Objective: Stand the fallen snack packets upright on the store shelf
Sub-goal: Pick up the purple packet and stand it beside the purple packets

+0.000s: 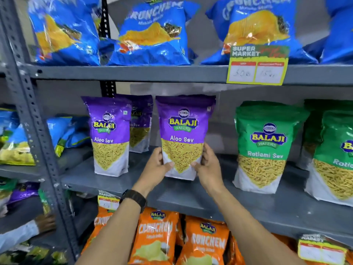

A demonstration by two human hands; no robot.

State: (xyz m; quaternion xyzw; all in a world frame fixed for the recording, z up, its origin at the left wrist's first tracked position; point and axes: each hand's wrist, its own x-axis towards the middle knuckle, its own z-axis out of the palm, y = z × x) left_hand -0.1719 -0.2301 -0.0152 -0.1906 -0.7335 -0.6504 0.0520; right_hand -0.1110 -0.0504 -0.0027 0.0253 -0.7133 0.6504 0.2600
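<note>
Both hands steady a purple Aloo Sev packet on the grey middle shelf, its long axis upright and its base at or just above the shelf board. The left hand and right hand clasp its lower corners from either side, fingers wrapped behind, equally near. A second purple packet stands to the left; a green Ratlami Sev packet stands to the right.

A single head-worn wide-angle view looks straight at the grey shelf from close range, about level with its middle tier. The tier above and the tier below both fit in frame. Both forearms reach in from the bottom edge, and the rack's upright bends at the left.
</note>
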